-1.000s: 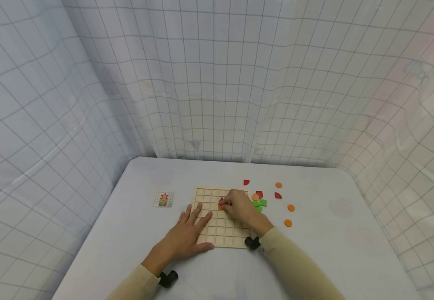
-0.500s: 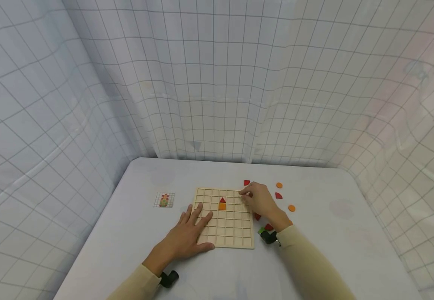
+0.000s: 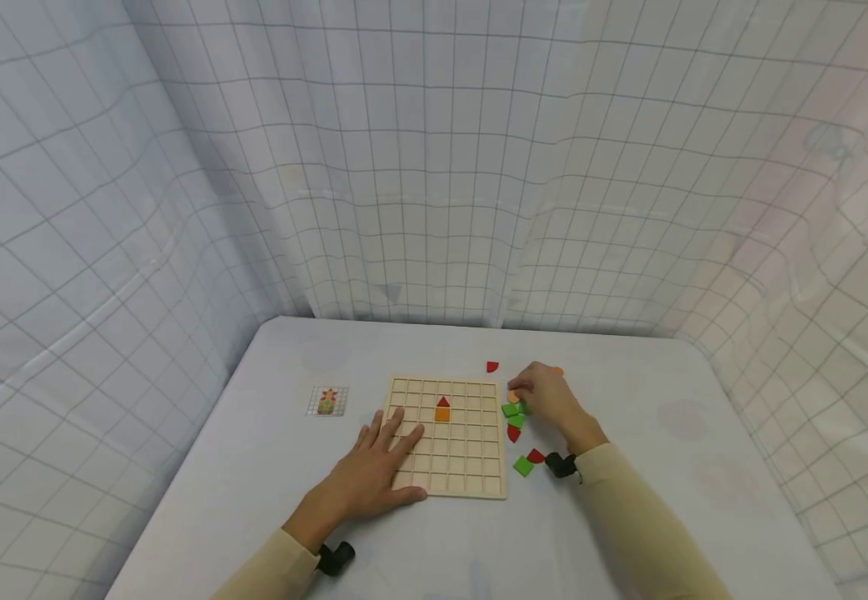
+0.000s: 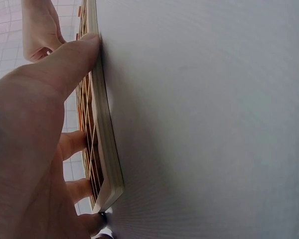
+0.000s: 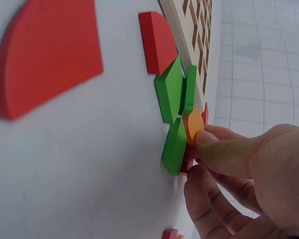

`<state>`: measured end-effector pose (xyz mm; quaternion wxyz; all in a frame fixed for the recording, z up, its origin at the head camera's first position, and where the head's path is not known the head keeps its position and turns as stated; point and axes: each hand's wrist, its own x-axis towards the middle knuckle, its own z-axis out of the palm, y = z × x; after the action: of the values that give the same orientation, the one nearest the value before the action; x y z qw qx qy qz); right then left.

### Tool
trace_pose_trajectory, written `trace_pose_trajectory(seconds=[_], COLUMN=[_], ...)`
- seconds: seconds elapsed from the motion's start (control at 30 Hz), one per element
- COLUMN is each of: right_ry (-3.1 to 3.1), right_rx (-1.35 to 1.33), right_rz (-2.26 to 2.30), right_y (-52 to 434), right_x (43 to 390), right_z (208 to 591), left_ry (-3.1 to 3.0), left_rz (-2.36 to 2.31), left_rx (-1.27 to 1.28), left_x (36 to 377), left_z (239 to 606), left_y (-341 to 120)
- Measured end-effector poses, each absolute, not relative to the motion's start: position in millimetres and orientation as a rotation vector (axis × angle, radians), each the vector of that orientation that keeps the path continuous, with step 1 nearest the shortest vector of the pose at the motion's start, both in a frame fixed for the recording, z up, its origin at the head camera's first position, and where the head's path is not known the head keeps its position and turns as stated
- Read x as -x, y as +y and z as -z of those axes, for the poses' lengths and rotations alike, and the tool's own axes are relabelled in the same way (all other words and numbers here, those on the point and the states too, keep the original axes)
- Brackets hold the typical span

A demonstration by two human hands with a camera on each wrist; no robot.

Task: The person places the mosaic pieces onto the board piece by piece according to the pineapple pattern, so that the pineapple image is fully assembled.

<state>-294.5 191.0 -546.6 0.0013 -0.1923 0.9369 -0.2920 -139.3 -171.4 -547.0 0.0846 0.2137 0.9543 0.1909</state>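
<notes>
My left hand lies with fingers spread over the left side of a wooden grid board; in the left wrist view its thumb rests along the near edge. In the board, a red triangle sits directly above an orange square. Just right of the board, my right hand pinches an orange disc between thumb and fingertips, among loose pieces. Green pieces lie against the disc, and a dark red piece shows partly under the fingers.
A small pattern card lies left of the board. Red quarter-circles and a green square lie along the board's right side. Another red quarter-circle is at the back, and an orange disc shows behind my right hand. Grid-patterned curtains surround the table.
My right hand has left the orange square and red triangle in the board and moved right, past the board's edge, to the loose pieces. My left hand has stayed put.
</notes>
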Motion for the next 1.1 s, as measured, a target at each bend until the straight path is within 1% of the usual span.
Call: trace_pose_trajectory(seconds=[0.03,0.33,0.6,0.8,1.1], right_ry=[2.935,2.927,2.904,2.894,2.894], right_rx=[0.564,0.398,0.441,0.353,0.313], right_rz=[0.909,0.878,0.964,0.951,1.007], right_y=[189.5,191.2,196.5,191.6,189.6], right_x=[291.2,292.6,298.2,294.1,292.3], right_z=[539.7,539.6,545.6,539.7,533.5], left_ry=[2.845,2.841,2.846,2.848,2.848], left_rz=[-0.572,-0.575,-0.574,-0.578,-0.588], left_rx=[-0.637,-0.638,-0.65,-0.647,-0.647], left_x=[139.5,139.1,138.6,138.4,137.2], left_z=[547.0,547.1,547.2,547.5,546.1], left_y=[-171.5,-172.2,-172.4,-172.7,-171.5])
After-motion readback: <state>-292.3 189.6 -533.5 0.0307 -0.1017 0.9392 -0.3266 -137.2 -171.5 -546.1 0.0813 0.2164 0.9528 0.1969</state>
